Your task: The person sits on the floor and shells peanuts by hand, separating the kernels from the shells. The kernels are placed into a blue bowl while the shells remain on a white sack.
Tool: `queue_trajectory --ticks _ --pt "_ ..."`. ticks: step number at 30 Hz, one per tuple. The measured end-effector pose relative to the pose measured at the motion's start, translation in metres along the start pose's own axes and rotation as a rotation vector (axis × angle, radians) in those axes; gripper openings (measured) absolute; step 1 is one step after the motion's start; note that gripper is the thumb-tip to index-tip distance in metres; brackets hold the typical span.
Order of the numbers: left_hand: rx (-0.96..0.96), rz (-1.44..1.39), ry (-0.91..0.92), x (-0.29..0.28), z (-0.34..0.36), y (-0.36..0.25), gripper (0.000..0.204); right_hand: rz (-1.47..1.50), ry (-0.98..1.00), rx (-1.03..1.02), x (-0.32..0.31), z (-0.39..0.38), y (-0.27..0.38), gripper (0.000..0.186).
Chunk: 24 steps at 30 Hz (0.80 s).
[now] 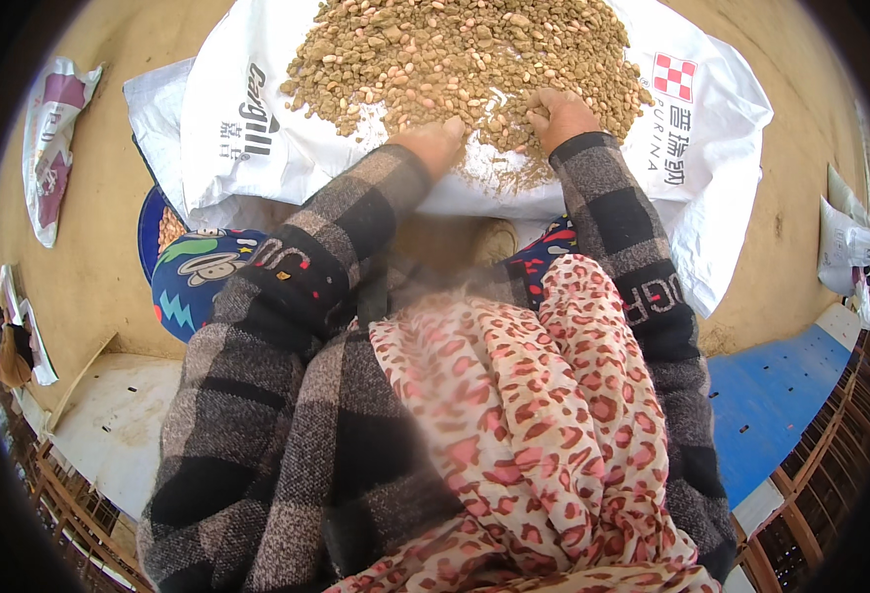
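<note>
A heap of brown and pale beans lies spread on a white woven sack laid flat on the dirt ground. My left hand rests palm down at the near edge of the heap, fingers among the beans. My right hand is curled with its fingers dug into the beans just to the right. Both arms wear grey-and-black checked sleeves. A pink leopard-print scarf hangs in front of my chest and hides my lap.
A blue bowl with beans in it sits left of my knee, partly under the sack. Another printed sack lies at far left. A blue board and wooden frames are at lower right, papers at right.
</note>
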<state>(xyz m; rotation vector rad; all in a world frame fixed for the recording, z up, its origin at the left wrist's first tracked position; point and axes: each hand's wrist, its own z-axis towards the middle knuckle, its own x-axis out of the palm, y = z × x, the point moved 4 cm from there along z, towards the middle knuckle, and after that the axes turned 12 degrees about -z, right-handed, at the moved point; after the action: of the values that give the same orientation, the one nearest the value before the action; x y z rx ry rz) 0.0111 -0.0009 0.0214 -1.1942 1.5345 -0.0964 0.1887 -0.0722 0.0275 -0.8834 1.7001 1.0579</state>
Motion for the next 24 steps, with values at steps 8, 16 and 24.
queue_trajectory --ticks 8,16,24 --pt "-0.028 -0.166 -0.035 -0.004 0.009 0.014 0.019 0.267 0.549 -0.365 0.021 -0.074 0.062 0.016" --pt "0.059 -0.161 -0.082 0.001 0.011 0.02 0.018 -0.109 -0.051 -0.018 0.015 -0.034 0.027 0.016" --pt "0.113 -0.072 0.203 0.009 -0.018 0.015 0.016 -0.014 0.136 0.038 0.018 -0.026 0.017 0.018"
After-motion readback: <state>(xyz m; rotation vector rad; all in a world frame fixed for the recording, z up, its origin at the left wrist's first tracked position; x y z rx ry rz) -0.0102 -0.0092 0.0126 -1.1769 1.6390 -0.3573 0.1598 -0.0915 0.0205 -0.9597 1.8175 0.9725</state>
